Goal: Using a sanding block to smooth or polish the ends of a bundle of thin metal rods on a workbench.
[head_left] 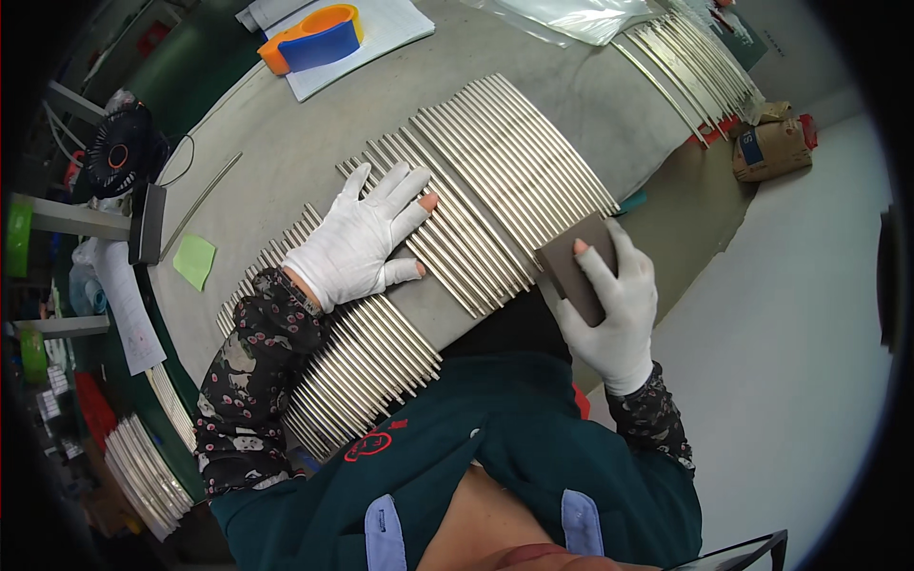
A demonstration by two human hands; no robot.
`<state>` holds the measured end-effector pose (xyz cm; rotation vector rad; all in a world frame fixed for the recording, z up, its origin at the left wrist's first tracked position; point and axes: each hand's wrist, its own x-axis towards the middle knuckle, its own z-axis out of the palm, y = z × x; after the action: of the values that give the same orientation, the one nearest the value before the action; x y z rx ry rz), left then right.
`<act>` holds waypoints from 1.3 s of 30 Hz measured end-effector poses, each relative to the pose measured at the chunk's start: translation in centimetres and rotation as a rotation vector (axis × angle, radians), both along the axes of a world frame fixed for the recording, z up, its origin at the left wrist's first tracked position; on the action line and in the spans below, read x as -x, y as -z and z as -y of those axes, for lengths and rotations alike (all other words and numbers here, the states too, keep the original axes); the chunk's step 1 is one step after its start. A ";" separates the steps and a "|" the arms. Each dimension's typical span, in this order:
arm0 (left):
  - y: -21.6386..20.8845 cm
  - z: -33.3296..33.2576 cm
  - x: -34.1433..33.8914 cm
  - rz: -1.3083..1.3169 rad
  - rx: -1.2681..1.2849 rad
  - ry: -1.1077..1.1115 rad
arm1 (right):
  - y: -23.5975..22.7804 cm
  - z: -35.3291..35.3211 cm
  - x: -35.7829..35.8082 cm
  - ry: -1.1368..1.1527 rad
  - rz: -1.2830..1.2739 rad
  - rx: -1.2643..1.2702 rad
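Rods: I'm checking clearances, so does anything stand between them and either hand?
Yes, for the right hand: the block it holds stands between its palm and the ends of the rods; whether block and rods touch is hard to tell. Glove aside, nothing visible separates the left hand from the rods under it.

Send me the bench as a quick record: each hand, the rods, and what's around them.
Left hand: white-gloved, palm down, spread over metal rods
Right hand: white-gloved, gripping a dark grey-brown block
Block position: by the rods' right-hand ends; contact unclear
Rod layout: three side-by-side groups, the leftmost partly hidden by the left arm
Loose rod: lying apart, left
Far side: orange-and-blue object on papers
Left side: green note, black fan
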<state>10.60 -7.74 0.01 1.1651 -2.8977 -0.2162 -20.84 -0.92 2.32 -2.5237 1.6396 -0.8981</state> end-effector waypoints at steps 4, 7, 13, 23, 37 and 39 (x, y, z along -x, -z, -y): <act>0.3 2.9 2.0 0.026 0.043 0.055 | 0.6 -0.2 3.7 0.174 0.007 0.046; 0.1 4.2 3.6 0.024 0.024 0.065 | 1.0 -0.5 5.2 0.290 -0.040 0.044; 0.2 6.3 5.7 0.026 0.060 0.064 | 1.7 0.1 6.3 0.292 -0.022 0.015; 0.3 8.7 8.5 -0.247 0.148 0.067 | 0.3 2.2 5.9 0.188 -0.090 -0.003; 0.6 8.4 9.0 -0.092 0.132 0.037 | -0.7 8.5 2.2 0.028 -0.278 -0.056; 0.5 8.4 9.0 -0.085 0.124 0.035 | -0.7 8.9 2.3 -0.008 -0.303 -0.022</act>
<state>1.60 -16.11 -0.54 1.0608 -2.8140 -0.0830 -23.17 -9.80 3.01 -2.7589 1.6961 -0.5108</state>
